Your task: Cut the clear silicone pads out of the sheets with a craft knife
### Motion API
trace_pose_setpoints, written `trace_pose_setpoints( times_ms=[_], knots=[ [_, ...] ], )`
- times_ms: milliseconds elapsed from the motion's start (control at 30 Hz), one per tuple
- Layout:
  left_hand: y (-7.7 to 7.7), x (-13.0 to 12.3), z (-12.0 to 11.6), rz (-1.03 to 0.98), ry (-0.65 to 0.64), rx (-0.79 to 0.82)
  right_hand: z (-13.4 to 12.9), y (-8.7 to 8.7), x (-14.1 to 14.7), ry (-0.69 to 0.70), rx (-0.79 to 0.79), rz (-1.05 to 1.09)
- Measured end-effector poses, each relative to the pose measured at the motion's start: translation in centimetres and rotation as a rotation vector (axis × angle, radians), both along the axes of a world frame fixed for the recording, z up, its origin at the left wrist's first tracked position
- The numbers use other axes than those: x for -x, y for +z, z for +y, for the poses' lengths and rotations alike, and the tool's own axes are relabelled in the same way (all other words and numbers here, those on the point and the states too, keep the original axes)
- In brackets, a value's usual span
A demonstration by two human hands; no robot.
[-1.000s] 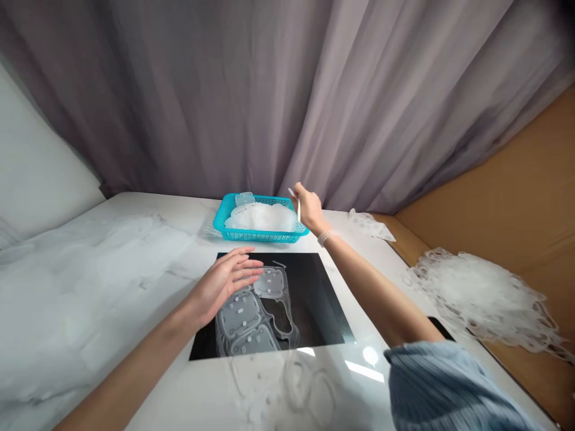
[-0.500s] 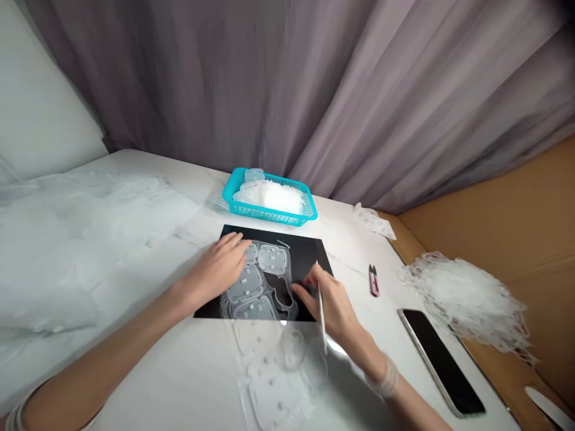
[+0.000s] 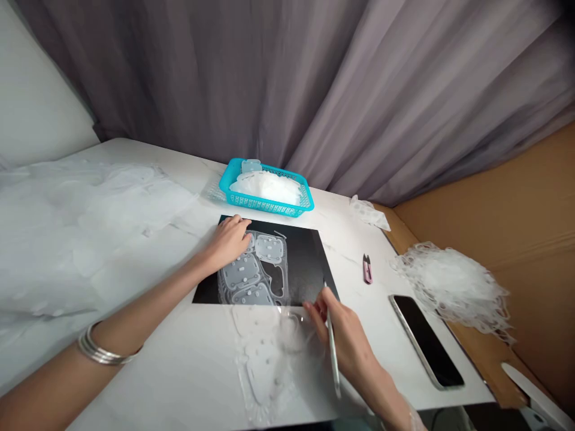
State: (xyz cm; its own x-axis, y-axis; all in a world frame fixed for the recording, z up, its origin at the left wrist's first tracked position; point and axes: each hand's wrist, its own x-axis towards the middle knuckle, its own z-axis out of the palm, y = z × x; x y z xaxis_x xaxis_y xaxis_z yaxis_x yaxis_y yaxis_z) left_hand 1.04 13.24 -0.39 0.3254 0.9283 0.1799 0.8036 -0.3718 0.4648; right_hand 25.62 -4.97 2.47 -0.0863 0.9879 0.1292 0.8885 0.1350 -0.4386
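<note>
A clear, frosted plastic sheet with cut-out outlines (image 3: 242,270) lies partly on a black mat (image 3: 305,263) and runs over its front edge onto the white table. My left hand (image 3: 231,240) rests on the sheet's upper left corner, fingers stretched out and lying flat. A slim white pen-like tool (image 3: 333,353) is gripped in my right hand (image 3: 344,326), by the mat's front right corner. Thumb and fingertips there are close together; whether they also pinch a clear piece I cannot make out. A gap in the sheet shows the black mat through it.
Behind the mat stands a turquoise basket (image 3: 269,208) holding pale plastic pieces. A large heap of clear plastic sheets (image 3: 90,233) covers the left. At right lie pink thread snips (image 3: 368,270), a phone (image 3: 426,341), a tangle of clear scraps (image 3: 453,290) and a crumpled wrapper (image 3: 369,214).
My right hand, with the pen-like tool, has moved away from the sheet's gap, towards me and slightly right. My left hand stays on the sheet. The whole view has shifted a little.
</note>
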Motion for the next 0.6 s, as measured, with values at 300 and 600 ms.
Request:
trace_pose_setpoints(
  times_ms=[300, 600],
  knots=[
    [-0.7, -0.5, 2.1, -0.014, 0.046, -0.147, 11.6, -1.8, 2.0, -0.007, -0.199, 0.142],
    [-0.7, -1.1, 0.6, 0.018, 0.086, -0.329, 16.6, -3.2, 1.2, -0.019, -0.250, 0.189]
  ],
)
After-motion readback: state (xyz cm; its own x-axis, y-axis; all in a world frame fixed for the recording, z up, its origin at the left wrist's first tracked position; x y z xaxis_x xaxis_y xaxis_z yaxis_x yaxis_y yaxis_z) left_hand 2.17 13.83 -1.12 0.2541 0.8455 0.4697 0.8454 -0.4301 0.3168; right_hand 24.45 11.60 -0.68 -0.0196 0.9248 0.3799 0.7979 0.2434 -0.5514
